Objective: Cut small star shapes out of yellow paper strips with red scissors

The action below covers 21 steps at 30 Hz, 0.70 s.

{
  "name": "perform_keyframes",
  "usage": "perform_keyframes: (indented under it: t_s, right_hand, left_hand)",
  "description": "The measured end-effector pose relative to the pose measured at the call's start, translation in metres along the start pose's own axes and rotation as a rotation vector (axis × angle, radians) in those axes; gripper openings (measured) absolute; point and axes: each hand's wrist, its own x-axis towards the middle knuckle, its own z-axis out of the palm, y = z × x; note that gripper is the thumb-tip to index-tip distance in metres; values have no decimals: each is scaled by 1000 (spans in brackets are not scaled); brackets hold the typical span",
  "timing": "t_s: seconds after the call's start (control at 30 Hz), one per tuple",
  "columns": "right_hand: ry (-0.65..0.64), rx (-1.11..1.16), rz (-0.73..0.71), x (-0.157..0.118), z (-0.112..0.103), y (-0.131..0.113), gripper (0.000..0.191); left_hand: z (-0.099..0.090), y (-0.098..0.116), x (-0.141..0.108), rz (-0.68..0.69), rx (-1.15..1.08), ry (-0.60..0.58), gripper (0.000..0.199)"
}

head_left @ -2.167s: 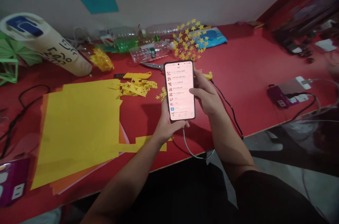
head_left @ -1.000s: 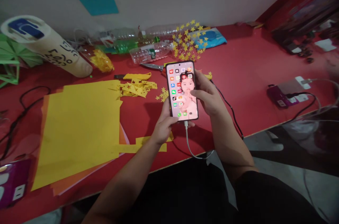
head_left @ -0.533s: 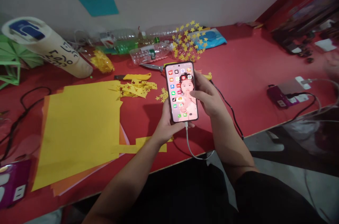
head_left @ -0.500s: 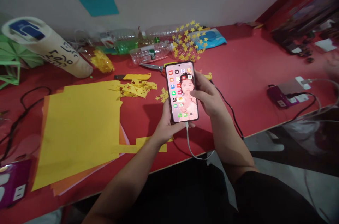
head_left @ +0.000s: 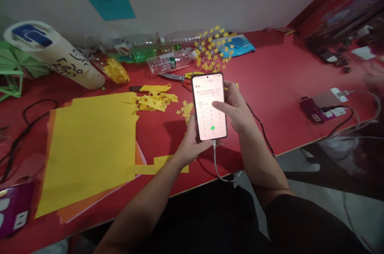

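We hold the phone (head_left: 210, 120) above the red table (head_left: 267, 74). Our left hand (head_left: 192, 142) grips its lower left corner; our right hand (head_left: 238, 110) clasps its right side, thumb over the front. A white cable (head_left: 216, 168) hangs from its bottom end, and yellow sheets (head_left: 93, 154) lie to our left.

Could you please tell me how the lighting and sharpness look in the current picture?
Head view: dim light overall, the smartphone screen glowing brightest, its small text too blurred to read; a soft shadow darkens the red tabletop beside the left hand; the tumbler seems stretched toward the corner, probably lens distortion.
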Motion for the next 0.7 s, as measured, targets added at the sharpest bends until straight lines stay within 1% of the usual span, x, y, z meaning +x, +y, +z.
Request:
perform_keyframes:
  t_s: [0.07, 0.13, 0.23, 0.4, 0.5, 0.57, 0.63, 0.7]
  right_hand:
    - [26, 2, 11, 0, 0, 0, 54]
    - [22, -10, 11, 1, 0, 1, 53]
    - [24, -25, -1, 2, 1, 2, 51]
    - [121, -18, 6, 3, 1, 4, 27]
    - [155, 19, 25, 3, 0, 3, 21]
    - [111, 50, 54, 1, -1, 1, 26]
    - [33, 83, 80, 0, -1, 1, 37]
    - [-10, 115, 88, -2, 0, 4, 49]
  left_hand:
    - [0, -1, 0, 6, -1, -7, 88]
    - [0, -2, 0, 9, 5, -4, 86]
    - [0, -3, 0, 9, 19, 3, 87]
    - [0, -5, -1, -20, 12, -16, 95]
    - [-1, -7, -1, -25, -4, -24, 93]
    - [-1, -8, -1, -13, -9, -24, 93]
    - [-2, -8, 1, 2, 1, -16, 95]
    - [-2, -8, 2, 19, 29, -8, 98]
